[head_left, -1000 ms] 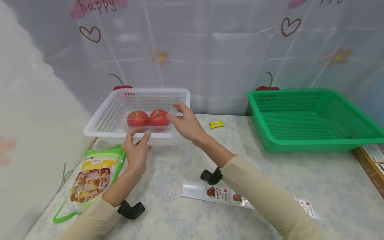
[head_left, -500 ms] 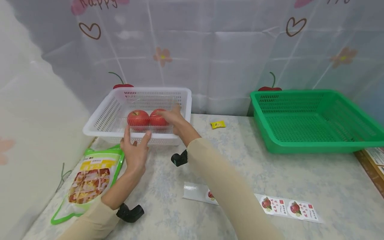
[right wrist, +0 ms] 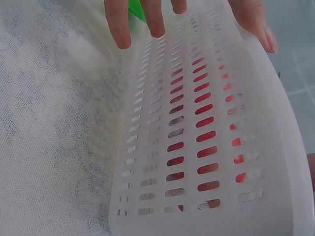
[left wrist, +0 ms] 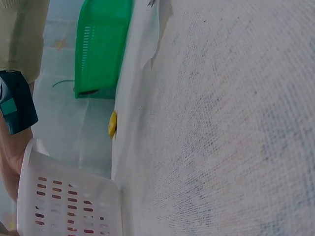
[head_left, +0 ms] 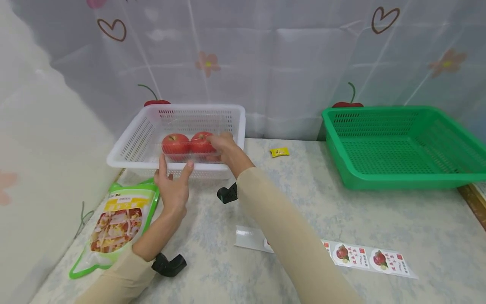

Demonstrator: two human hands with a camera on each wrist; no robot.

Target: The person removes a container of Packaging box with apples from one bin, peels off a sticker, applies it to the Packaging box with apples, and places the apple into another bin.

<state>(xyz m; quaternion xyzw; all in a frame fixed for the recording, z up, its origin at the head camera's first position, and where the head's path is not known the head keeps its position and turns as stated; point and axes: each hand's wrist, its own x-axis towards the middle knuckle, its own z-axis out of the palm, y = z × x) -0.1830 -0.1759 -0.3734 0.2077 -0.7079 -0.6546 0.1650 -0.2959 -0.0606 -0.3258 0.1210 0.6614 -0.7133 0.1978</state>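
Two red apples, a left apple (head_left: 175, 144) and a right apple (head_left: 201, 142), lie side by side in the white basket (head_left: 127, 159), inside clear plastic packaging. My left hand (head_left: 173, 190) is at the basket's front rim, index finger and thumb stretched up to the edge. In the right wrist view, other fingers (right wrist: 152, 17) of that hand hang along the slotted outer wall. Reaching over the front rim, my right hand (head_left: 228, 150) is inside the basket with its fingertips at the right apple. Whether it grips the apple or the packaging I cannot tell.
A green basket (head_left: 357, 182) stands at the right. Between the baskets lies a small yellow packet (head_left: 279, 152). A green-edged food bag (head_left: 117, 223) lies at left. A strip of apple labels (head_left: 362, 257) runs partly under the right sleeve. A patterned curtain hangs behind.
My right hand has moved from the basket's right side inward and down to the right apple. The left hand has stayed at the front rim, its index finger now straighter. The view has tilted down slightly.
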